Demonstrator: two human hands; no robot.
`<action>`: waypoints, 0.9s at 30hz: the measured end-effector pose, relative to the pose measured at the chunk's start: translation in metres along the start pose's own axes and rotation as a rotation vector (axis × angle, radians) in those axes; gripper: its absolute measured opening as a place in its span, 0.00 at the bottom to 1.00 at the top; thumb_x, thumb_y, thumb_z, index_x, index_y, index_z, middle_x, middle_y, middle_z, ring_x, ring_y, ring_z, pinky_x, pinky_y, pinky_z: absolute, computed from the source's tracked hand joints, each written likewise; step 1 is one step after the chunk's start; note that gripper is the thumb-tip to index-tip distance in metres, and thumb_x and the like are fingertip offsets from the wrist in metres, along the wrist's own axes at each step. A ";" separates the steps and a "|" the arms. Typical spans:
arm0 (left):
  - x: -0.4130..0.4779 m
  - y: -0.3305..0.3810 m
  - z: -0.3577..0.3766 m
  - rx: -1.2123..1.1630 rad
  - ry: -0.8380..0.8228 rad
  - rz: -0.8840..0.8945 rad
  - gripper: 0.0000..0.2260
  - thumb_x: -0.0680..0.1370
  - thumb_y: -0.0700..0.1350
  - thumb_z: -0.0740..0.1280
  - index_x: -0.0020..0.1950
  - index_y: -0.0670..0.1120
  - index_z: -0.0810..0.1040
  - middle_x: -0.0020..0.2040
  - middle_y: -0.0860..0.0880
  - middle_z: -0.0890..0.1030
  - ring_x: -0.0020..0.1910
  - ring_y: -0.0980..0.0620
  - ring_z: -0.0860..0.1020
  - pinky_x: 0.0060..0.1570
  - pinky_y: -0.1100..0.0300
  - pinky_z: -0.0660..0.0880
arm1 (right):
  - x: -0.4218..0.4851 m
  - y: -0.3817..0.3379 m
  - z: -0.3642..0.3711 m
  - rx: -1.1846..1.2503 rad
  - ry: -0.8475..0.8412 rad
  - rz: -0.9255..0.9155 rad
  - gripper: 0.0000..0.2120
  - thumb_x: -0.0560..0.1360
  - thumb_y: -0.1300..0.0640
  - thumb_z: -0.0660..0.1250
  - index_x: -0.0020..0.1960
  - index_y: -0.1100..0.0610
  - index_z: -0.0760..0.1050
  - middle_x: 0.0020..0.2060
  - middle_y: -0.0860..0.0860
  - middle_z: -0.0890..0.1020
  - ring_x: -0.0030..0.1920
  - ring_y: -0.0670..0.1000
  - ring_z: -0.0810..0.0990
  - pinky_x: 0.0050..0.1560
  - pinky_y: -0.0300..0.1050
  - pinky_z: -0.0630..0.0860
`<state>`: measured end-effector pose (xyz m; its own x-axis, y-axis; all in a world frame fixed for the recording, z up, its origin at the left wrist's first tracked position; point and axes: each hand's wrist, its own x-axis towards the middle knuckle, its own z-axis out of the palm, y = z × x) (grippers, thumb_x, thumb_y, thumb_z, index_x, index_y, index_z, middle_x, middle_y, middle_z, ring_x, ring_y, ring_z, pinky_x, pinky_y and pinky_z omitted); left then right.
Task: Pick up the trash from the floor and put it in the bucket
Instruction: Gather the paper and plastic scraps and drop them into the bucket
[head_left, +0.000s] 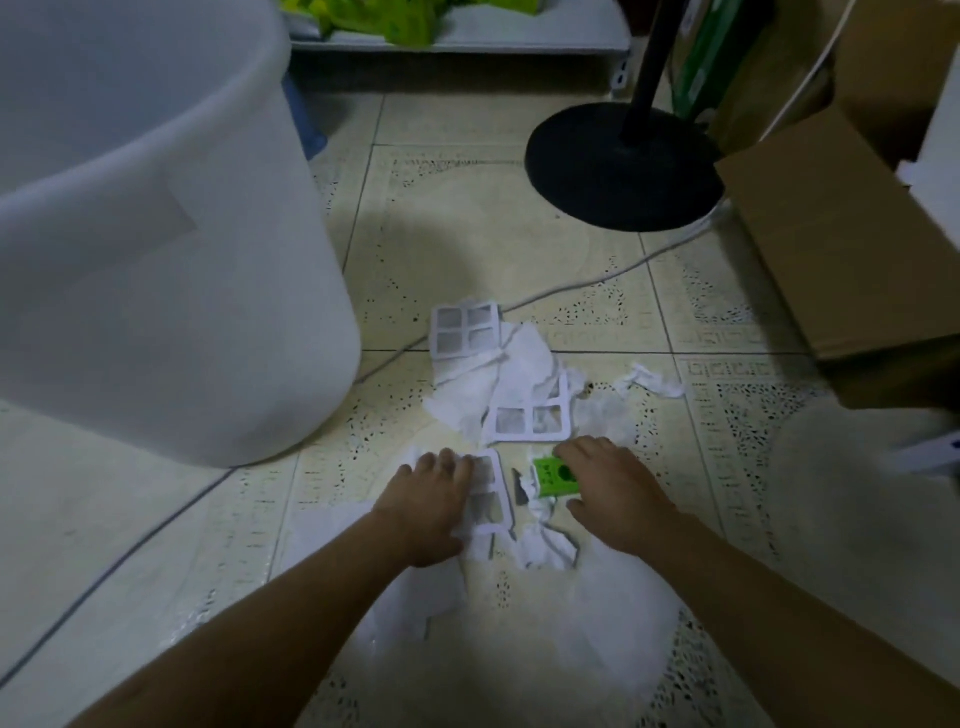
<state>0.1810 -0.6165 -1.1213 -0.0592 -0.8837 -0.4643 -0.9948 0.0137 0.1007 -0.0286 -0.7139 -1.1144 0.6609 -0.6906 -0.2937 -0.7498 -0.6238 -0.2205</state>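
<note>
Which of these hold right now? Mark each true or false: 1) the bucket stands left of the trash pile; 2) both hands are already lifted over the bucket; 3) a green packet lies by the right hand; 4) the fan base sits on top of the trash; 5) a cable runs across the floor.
1) True: the white bucket stands left of the paper scraps.
2) False: the left hand and right hand are both down at the floor, on the trash.
3) True: the green packet is at the right hand's fingertips.
4) False: the black fan base stands farther back, apart from the pile.
5) True: a grey cable crosses the tiles.
</note>
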 end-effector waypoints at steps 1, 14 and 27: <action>0.001 -0.003 0.001 -0.042 0.016 0.000 0.44 0.69 0.59 0.70 0.76 0.47 0.49 0.74 0.42 0.60 0.69 0.42 0.64 0.66 0.48 0.66 | 0.002 -0.001 0.002 0.002 0.005 0.010 0.25 0.71 0.58 0.67 0.66 0.53 0.66 0.62 0.52 0.73 0.60 0.54 0.71 0.58 0.48 0.68; 0.003 -0.011 -0.006 -0.212 0.161 -0.096 0.22 0.75 0.56 0.63 0.67 0.49 0.69 0.65 0.46 0.72 0.56 0.48 0.75 0.51 0.57 0.74 | 0.003 0.002 0.011 -0.010 0.084 0.018 0.20 0.72 0.55 0.65 0.63 0.48 0.69 0.56 0.48 0.76 0.57 0.52 0.71 0.55 0.46 0.66; -0.006 -0.008 -0.058 -0.133 0.478 -0.190 0.14 0.81 0.51 0.51 0.59 0.50 0.72 0.51 0.47 0.79 0.40 0.51 0.73 0.38 0.57 0.67 | -0.002 -0.027 -0.036 0.411 0.259 0.117 0.14 0.70 0.52 0.68 0.49 0.47 0.64 0.41 0.47 0.76 0.39 0.51 0.75 0.35 0.45 0.69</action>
<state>0.1946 -0.6383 -1.0686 0.1964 -0.9799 -0.0354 -0.9634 -0.1996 0.1788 -0.0084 -0.7084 -1.0739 0.5188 -0.8479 -0.1094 -0.7349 -0.3770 -0.5637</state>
